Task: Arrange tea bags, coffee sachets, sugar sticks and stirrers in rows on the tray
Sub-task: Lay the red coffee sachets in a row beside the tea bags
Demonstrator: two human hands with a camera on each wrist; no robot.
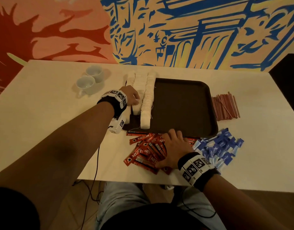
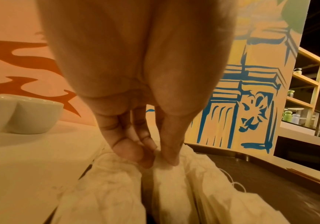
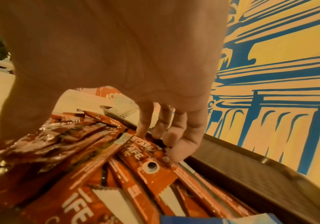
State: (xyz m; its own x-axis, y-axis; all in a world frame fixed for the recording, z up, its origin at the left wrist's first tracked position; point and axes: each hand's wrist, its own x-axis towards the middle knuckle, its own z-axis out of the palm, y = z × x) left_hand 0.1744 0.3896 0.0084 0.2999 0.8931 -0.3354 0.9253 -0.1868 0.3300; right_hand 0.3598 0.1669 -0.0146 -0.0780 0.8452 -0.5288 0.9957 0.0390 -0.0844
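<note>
White tea bags (image 1: 146, 97) stand in three rows along the left side of the dark brown tray (image 1: 181, 105). My left hand (image 1: 137, 100) is on the middle row. In the left wrist view its thumb and fingertips (image 2: 170, 156) pinch the top of one tea bag (image 2: 161, 168). Red coffee sachets (image 1: 143, 151) lie in a loose pile on the table in front of the tray. My right hand (image 1: 169, 138) is spread over that pile, fingertips (image 3: 144, 130) touching the sachets (image 3: 147, 166), thumb far to the left. Blue sugar sticks (image 1: 221, 146) and red stirrers (image 1: 225, 107) lie right of the tray.
Two white cups (image 1: 86, 83) stand on the table left of the tray. A painted wall runs along the table's far edge. The right part of the tray is bare. A thin cable hangs from my left wrist over the near table edge.
</note>
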